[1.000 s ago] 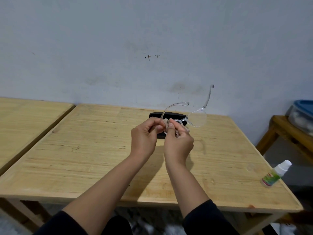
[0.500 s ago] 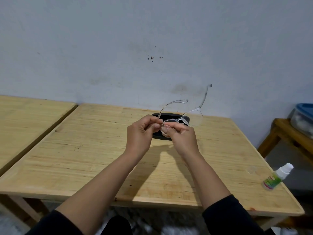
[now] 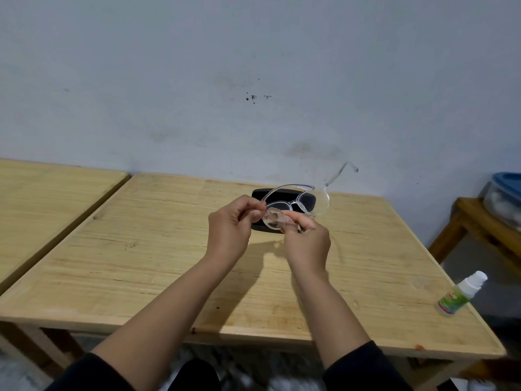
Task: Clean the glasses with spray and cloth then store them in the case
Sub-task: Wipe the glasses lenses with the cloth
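Note:
Clear-framed glasses (image 3: 307, 203) are held up over the middle of the wooden table (image 3: 141, 258), temples unfolded and pointing away. My left hand (image 3: 231, 227) pinches the frame at the left lens edge. My right hand (image 3: 308, 241) presses a small brownish cloth (image 3: 277, 217) against the left lens. The black glasses case (image 3: 260, 225) lies on the table right behind the hands, mostly hidden by them. A small white spray bottle (image 3: 458, 294) with a green label lies near the table's right edge.
A second wooden table (image 3: 42, 198) stands to the left, with a narrow gap between. At the right a low wooden stand (image 3: 479, 221) carries a plastic container with a blue lid (image 3: 504, 193). A pale wall runs close behind the table.
The glasses have tilted flatter and lower, so the right temple points less steeply up. My right hand has shifted right and down, with the cloth now showing on the left lens.

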